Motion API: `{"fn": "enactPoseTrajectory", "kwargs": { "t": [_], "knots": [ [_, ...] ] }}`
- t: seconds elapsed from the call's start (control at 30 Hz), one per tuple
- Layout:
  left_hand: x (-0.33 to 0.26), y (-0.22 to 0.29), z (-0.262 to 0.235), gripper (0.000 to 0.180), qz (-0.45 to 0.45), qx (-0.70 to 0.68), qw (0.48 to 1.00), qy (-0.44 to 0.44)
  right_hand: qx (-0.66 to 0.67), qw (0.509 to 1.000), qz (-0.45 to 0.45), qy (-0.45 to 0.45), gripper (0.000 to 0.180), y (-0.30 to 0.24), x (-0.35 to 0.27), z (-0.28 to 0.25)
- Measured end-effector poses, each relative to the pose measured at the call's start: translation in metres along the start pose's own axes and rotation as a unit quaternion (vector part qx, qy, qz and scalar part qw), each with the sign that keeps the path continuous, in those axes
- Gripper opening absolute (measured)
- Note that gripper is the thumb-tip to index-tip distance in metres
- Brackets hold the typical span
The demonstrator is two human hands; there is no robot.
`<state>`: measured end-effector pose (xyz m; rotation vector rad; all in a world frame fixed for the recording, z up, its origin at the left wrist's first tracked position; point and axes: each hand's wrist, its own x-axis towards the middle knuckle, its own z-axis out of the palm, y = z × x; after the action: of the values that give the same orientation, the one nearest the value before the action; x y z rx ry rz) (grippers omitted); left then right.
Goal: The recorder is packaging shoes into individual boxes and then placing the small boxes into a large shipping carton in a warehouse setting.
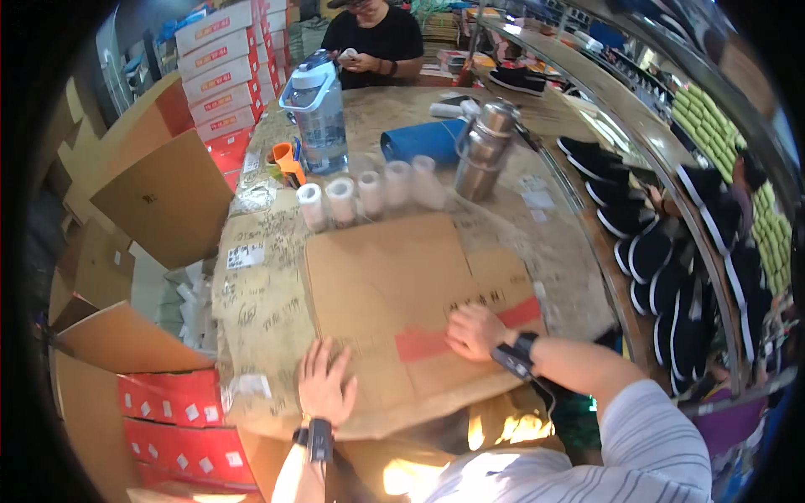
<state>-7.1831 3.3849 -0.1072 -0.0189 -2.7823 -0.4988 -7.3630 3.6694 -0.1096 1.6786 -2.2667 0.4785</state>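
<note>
Left hand point(325, 384) flat, fingers spread, on cardboard point(394, 285); right hand point(475, 331) curled, pressing at 3 o'clock. Could slide toward tape rolls point(369, 194) at 12 and topple them.

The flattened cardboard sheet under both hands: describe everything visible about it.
The cardboard sheet is brown corrugated board, lying flat on the scribbled worktable, its near edge running over the table's front edge. Fold creases cross it, and a red printed band with dark markings runs along its right part. The left hand presses palm-down with spread fingers on its near left corner; the right hand rests on the red band. A row of white tape rolls stands just beyond its far edge.
</note>
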Motion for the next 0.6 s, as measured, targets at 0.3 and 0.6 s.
{"fn": "enactPoseTrajectory", "kwargs": {
  "t": [0.3, 0.6],
  "knots": [
    [-0.027, 0.155, -0.021, 0.034, -0.152, -0.445, 0.882, -0.012, -0.114, 0.992, -0.026, -0.056, 0.006, -0.041, 0.008, -0.037],
    [-0.038, 0.314, 0.01, 0.054, -0.355, -0.666, 0.655, -0.031, -0.158, 0.987, -0.001, 0.032, 0.004, -0.076, -0.014, -0.04]
  ]
}}
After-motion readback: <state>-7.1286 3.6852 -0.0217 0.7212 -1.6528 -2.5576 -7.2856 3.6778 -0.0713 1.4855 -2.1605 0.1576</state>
